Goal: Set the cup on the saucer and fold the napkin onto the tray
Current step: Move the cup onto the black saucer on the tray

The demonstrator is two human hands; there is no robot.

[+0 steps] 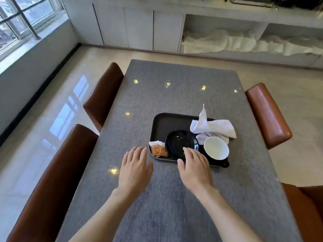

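Note:
A dark tray (162,120) lies on the grey table. On it sit a black saucer (180,143) and, to the saucer's right, a black cup with a white inside (216,148), its handle pointing toward me. A crumpled white napkin (212,126) lies over the tray's far right corner, behind the cup. My right hand (194,165) hovers open over the tray's near edge, fingertips above the saucer's near rim. My left hand (135,167) is open and flat over the table, just left of the tray. Neither hand holds anything.
Two orange sachets (158,148) lie in the tray's near left corner. Brown leather chairs stand on the left (103,96) and right (267,112) of the table (174,88). White cabinets run along the far wall.

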